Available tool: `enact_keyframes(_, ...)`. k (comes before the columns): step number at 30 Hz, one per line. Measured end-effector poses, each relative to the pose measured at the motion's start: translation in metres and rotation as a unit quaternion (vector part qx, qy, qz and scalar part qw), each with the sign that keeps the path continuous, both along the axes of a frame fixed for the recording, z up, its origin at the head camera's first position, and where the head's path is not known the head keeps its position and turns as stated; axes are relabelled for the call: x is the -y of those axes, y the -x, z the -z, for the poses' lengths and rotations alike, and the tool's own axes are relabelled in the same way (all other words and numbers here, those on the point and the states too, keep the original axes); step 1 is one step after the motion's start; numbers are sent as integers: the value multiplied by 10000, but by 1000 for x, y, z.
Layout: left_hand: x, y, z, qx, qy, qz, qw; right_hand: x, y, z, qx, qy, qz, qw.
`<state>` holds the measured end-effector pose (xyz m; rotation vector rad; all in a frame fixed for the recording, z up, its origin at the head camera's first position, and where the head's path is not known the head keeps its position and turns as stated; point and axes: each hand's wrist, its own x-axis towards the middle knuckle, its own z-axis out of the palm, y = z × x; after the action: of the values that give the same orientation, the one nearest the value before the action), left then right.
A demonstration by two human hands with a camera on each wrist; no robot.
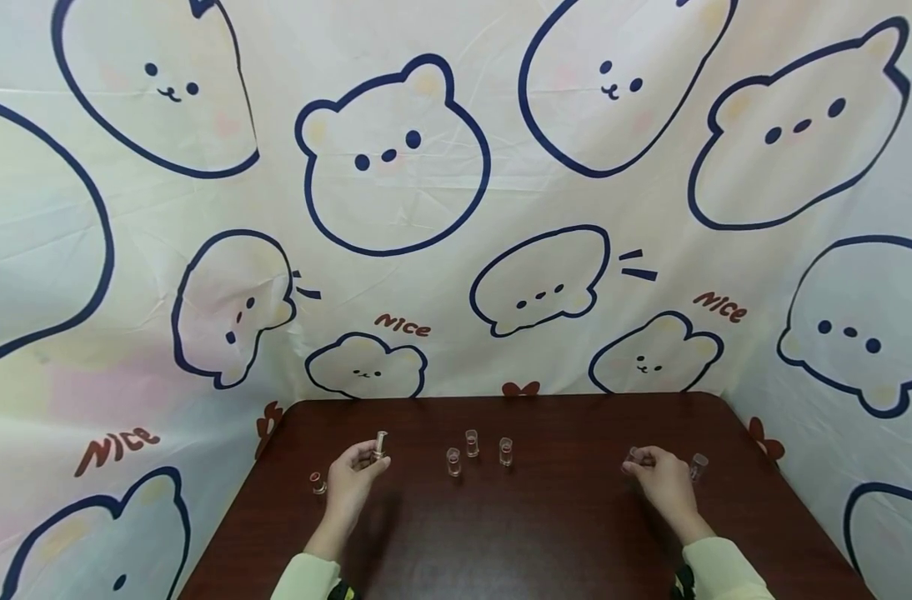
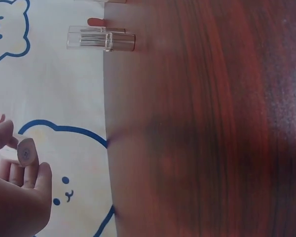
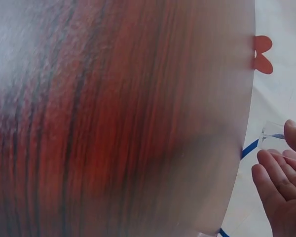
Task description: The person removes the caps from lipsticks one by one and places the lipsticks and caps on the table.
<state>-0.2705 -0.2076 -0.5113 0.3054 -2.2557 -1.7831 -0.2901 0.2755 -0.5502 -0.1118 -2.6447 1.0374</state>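
Observation:
My left hand (image 1: 351, 477) pinches a lipstick tube base (image 1: 381, 443) between thumb and fingers, above the table's left half. In the left wrist view the round end of that base (image 2: 26, 152) faces the camera. My right hand (image 1: 662, 483) pinches a small clear cap (image 1: 633, 455), seen also as a see-through square-edged cap (image 3: 272, 134) in the right wrist view. Between the hands, several lipstick tubes with clear caps stand upright: a front-left one (image 1: 453, 462), a back one (image 1: 472, 442) and a right one (image 1: 506, 452).
Left of my left hand a separate lipstick base (image 1: 318, 482) stands on the dark wood table (image 1: 516, 533). Just right of my right hand is another clear cap (image 1: 699, 466). A cartoon-printed cloth (image 1: 456, 358) hangs behind the table and along its sides.

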Motion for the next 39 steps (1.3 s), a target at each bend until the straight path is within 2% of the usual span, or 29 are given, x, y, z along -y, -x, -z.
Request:
enact_keyframes(5,1,0,2,-68,87,-175,9998,-4,-1,1,-32,-158,78,9998)
enact_keyframes(10,1,1,5,-125,239,-382,9989,-10,-2,-1,151,-186,169,9996)
enact_keyframes(18,2,6,12,-300,748,-715,9942,-20,-3,-3,322,-333,305,9985)
enact_keyframes(25,3,9,18,-379,1028,-796,9908,-24,-5,-1,309,-426,299,9982)
enact_keyframes(39,6,17,30,-410,1139,-1025,9873,-29,-3,13,295,-535,387,9974)
